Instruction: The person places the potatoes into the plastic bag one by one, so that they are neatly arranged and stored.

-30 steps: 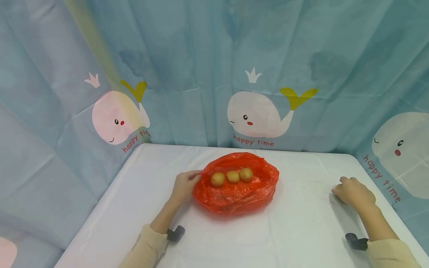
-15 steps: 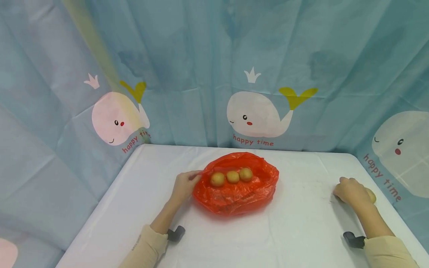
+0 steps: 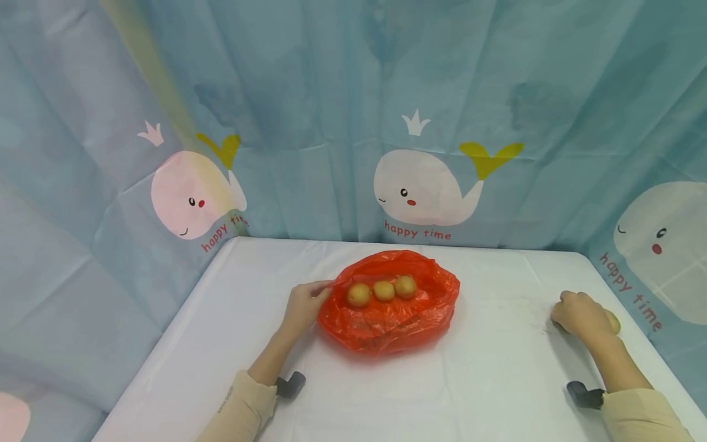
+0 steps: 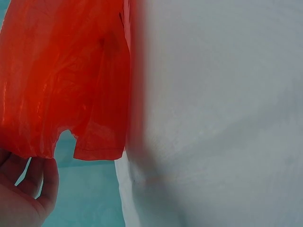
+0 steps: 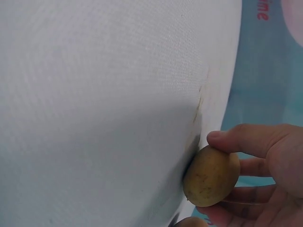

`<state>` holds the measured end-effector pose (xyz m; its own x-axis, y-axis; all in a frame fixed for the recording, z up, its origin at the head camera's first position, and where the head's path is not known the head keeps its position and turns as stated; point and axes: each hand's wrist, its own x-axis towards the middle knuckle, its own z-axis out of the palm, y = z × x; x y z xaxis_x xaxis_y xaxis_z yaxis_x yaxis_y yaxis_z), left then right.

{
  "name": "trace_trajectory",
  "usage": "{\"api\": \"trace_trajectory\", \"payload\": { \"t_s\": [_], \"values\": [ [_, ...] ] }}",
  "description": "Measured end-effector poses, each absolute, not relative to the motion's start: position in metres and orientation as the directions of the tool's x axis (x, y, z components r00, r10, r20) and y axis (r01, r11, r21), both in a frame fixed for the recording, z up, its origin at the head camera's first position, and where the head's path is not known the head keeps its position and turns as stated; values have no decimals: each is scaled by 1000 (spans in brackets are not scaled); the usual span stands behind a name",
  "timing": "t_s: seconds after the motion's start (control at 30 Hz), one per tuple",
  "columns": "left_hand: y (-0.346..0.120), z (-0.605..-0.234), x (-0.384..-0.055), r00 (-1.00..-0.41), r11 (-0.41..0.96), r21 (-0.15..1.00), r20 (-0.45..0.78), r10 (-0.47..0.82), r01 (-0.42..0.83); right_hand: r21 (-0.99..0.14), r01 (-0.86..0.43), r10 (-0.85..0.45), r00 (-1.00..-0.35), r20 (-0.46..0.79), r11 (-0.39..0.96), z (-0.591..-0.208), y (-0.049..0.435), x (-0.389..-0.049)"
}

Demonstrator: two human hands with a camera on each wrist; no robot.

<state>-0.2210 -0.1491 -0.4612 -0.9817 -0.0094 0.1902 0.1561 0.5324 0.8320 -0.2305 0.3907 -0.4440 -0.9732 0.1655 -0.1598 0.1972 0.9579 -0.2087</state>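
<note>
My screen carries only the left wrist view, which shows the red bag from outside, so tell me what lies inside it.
Observer: The head view shows three potatoes lying in a row inside the open red bag.

Operator: Noted. Now report what the other wrist camera shows being held.

Observer: The right wrist view shows the right grip holding a brown potato, outside the bag.
</note>
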Motion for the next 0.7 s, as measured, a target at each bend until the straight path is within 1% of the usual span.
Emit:
{"api": "trace_trajectory", "payload": {
  "t_s": [0.3,0.5,0.7],
  "values": [
    [-149,-461,-221,-983,536,831,183,-11,149,-217,141,122,-988,-99,966,-444,391,-228],
    [-148,-460,-221,-984,542,828,179,-10,145,-242,153,132,-986,-103,958,-441,389,-227],
    [-148,-459,-221,-985,543,828,170,-9,138,-267,120,99,-991,-89,956,-436,387,-227]
  ]
}}
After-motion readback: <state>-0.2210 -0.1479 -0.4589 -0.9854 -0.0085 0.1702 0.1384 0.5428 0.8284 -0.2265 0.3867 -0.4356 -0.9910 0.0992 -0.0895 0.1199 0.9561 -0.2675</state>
